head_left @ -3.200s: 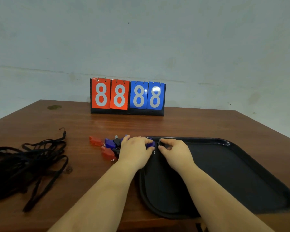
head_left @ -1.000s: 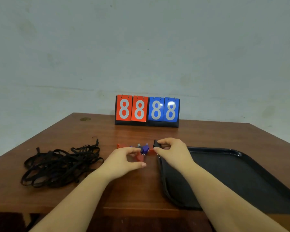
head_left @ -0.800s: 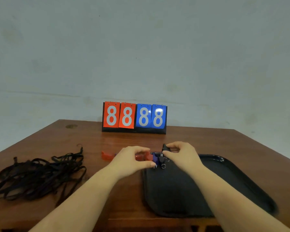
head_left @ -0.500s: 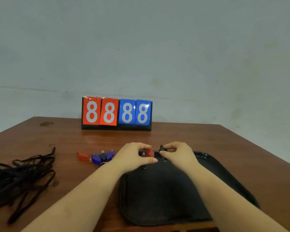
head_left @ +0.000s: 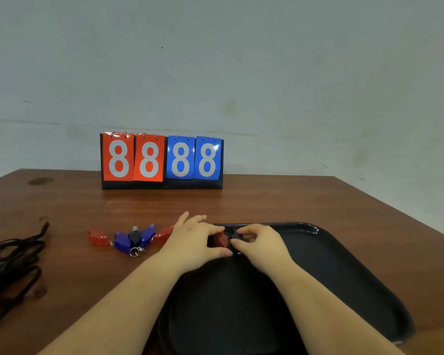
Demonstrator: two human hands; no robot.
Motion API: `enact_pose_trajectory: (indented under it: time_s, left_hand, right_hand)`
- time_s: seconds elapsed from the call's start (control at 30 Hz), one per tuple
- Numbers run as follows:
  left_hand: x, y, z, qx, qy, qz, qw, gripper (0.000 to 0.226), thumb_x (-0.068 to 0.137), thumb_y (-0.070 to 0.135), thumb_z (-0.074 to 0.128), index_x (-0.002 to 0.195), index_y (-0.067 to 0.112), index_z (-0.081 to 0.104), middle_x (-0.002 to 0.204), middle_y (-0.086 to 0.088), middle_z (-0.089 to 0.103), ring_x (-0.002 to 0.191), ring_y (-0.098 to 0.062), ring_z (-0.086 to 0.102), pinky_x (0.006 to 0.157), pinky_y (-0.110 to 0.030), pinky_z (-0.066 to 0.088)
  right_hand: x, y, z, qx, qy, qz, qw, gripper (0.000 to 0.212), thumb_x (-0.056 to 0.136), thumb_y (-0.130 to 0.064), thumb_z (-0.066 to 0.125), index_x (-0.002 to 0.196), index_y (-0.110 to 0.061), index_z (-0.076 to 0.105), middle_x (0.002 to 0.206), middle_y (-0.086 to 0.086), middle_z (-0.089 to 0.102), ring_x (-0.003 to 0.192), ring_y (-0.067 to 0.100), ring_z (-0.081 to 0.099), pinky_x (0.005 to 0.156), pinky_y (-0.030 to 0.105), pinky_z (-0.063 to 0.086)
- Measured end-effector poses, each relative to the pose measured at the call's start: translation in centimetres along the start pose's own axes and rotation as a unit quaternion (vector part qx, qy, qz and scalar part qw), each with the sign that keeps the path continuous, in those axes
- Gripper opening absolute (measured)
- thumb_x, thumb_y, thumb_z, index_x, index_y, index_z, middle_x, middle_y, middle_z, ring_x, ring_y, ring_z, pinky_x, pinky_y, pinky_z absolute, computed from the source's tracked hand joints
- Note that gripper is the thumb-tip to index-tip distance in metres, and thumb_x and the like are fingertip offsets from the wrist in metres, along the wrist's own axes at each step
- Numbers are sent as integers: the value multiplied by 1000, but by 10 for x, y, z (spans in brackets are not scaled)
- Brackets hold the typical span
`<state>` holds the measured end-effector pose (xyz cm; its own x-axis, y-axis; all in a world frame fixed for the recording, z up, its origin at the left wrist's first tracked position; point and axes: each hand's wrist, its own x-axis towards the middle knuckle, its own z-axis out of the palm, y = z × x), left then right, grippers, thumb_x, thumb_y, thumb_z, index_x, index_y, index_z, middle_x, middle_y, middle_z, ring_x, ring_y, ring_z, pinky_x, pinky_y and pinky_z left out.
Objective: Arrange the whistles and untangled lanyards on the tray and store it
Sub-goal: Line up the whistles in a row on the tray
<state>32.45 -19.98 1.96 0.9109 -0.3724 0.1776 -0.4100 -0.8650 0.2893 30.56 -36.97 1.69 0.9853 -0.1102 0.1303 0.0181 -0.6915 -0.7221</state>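
Pinching tight, the left hand (head_left: 194, 240) has thumb and fingers curled round a small red plastic whistle (head_left: 221, 239) at the far-left rim of the glossy black plastic tray (head_left: 344, 265), while the right hand (head_left: 260, 243) nips a small black whistle (head_left: 234, 235) just beside it, the two pieces close to touching. Out at nine o'clock from the hands, the rest of the cluster waits on the brown wooden table (head_left: 267, 201): more red whistles (head_left: 98, 237) flanking translucent blue whistles (head_left: 135, 240) with a metal split ring (head_left: 135, 251). Further round at eight o'clock lies the tangled heap of black fabric lanyards (head_left: 10, 265). Twelve o'clock shows the flip scoreboard (head_left: 162, 160). These whistles look light, hard and slick, so a pinch across the body suits best; the lanyards look limp and apt to snag.
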Motion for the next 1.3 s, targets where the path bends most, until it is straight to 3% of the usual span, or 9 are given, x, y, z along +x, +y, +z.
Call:
enact_pose_trajectory:
  time_s: [0.13, 0.3, 0.4, 0.57, 0.73, 0.83, 1.07, 1.3]
  left_hand:
    - [0, -1, 2, 17, 7, 9, 1000, 67, 80, 65, 51, 139, 34, 40, 148, 14, 37, 143, -9, 14, 118, -41, -3]
    - [-1, 0, -1, -9, 14, 5, 1000, 71, 80, 64, 53, 141, 32, 37, 150, 11, 35, 142, -10, 17, 117, -39, 0]
    - [-5, 0, -9, -37, 26, -9, 999, 62, 83, 56, 55, 138, 32, 41, 146, 9, 41, 139, -10, 26, 117, -37, 5]
    - [-25, -16, -40, -103, 71, -70, 990, 46, 86, 46, 57, 130, 34, 50, 136, 11, 50, 132, -14, 40, 116, -41, 23]
    - [-67, -52, -77, -110, 88, -154, 978, 43, 87, 42, 59, 128, 34, 51, 139, 8, 49, 130, -14, 42, 106, -36, 37]
    - [-94, -71, -94, -100, 98, -185, 973, 41, 89, 37, 58, 129, 32, 51, 141, 6, 48, 130, -13, 42, 105, -34, 38]
    - [-133, -112, -101, -110, 90, -220, 965, 39, 88, 40, 58, 127, 34, 53, 136, 8, 52, 125, -11, 47, 104, -32, 38]
    - [-115, -131, -78, -146, 94, -192, 966, 42, 88, 36, 59, 130, 34, 50, 139, 7, 49, 127, -12, 45, 106, -33, 38]
  right_hand:
    - [1, -1, 3, -14, 1, -3, 1000, 43, 80, -40, 69, 120, -23, 61, 115, -6, 64, 103, 7, 59, 86, 22, 44]
    - [-1, -2, 3, 4, 6, -14, 1000, 47, 81, -43, 67, 124, -24, 59, 120, -7, 63, 108, 8, 57, 87, 21, 42]
    - [-4, -7, 2, -6, 14, -26, 1000, 44, 84, -41, 64, 124, -25, 58, 121, -8, 62, 110, 8, 55, 88, 21, 41]
    - [-11, -33, -6, -66, 3, -80, 995, 38, 84, -39, 64, 120, -26, 62, 121, -8, 62, 114, 12, 55, 97, 29, 45]
    - [-23, -70, -1, -76, -39, -117, 989, 34, 88, -33, 61, 120, -25, 60, 119, -9, 62, 103, 10, 60, 89, 25, 47]
    - [-32, -89, 16, -74, -60, -132, 987, 27, 87, -32, 62, 114, -26, 63, 113, -9, 64, 93, 6, 57, 83, 21, 46]
    - [-40, -125, 67, -102, -97, -157, 978, 28, 86, -35, 61, 114, -29, 63, 118, -10, 63, 105, 8, 57, 88, 22, 44]
    - [-27, -143, 105, -159, -116, -204, 959, 39, 87, -36, 59, 125, -28, 57, 128, -6, 58, 122, 14, 47, 103, 32, 38]
